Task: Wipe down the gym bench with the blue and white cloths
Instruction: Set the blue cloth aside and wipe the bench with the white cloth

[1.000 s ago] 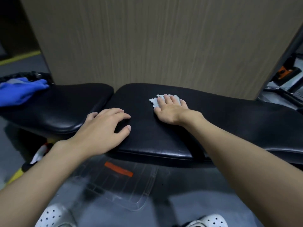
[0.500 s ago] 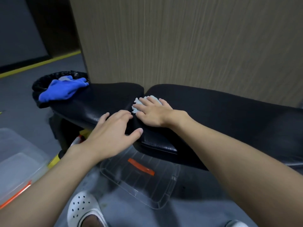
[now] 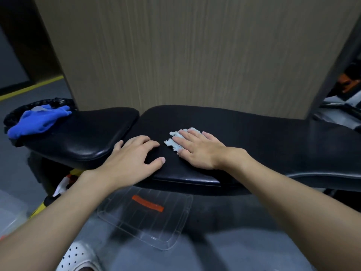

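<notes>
A clear plastic lid (image 3: 144,220) and white perforated shoe (image 3: 78,257) on the floor (image 3: 214,251).

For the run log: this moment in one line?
right hand: pressing white cloth on bench | left hand: resting on bench | blue cloth: at left end

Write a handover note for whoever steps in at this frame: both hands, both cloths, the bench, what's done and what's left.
Right hand: flat, fingers straight, pressing the white cloth onto the long pad of the gym bench, near the gap between pads.
Left hand: rests on the long pad's near left corner and holds nothing.
Blue cloth: lies bunched at the far left end of the short pad, with no hand on it.
Done: white-cloth wiping is under way; how much is covered cannot be told.
Left: probably the remaining pad surface, then the blue cloth pass.
</notes>
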`<state>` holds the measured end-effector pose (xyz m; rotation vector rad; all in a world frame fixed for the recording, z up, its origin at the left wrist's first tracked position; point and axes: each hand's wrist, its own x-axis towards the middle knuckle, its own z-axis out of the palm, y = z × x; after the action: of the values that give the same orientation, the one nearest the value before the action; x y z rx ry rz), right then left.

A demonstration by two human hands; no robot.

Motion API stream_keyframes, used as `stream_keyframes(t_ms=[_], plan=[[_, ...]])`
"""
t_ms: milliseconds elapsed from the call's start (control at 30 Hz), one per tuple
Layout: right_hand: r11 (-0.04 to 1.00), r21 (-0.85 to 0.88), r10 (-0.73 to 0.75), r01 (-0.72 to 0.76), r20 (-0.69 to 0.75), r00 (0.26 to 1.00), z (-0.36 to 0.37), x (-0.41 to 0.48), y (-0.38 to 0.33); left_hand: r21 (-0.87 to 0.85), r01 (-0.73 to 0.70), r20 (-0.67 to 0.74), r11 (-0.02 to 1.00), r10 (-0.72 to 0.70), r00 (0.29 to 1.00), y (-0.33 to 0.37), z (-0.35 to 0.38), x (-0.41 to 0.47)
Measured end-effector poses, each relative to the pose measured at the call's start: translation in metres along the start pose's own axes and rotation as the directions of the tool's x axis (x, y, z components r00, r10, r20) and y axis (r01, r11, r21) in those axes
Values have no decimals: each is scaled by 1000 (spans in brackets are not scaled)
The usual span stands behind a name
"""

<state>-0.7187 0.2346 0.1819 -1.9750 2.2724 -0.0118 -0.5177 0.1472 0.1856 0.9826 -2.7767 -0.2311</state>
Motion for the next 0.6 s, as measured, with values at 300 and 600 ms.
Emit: stream_keyframes(t_ms=[300, 600], plan=[[979, -3, 202, -202, -32, 979, -1, -76, 90, -30, -174, 78, 984, 176, 981, 102, 22, 36], [887, 25, 461, -461, -93, 883, -4, -157, 188, -77, -365, 127, 928, 373, 919, 201, 46, 63]])
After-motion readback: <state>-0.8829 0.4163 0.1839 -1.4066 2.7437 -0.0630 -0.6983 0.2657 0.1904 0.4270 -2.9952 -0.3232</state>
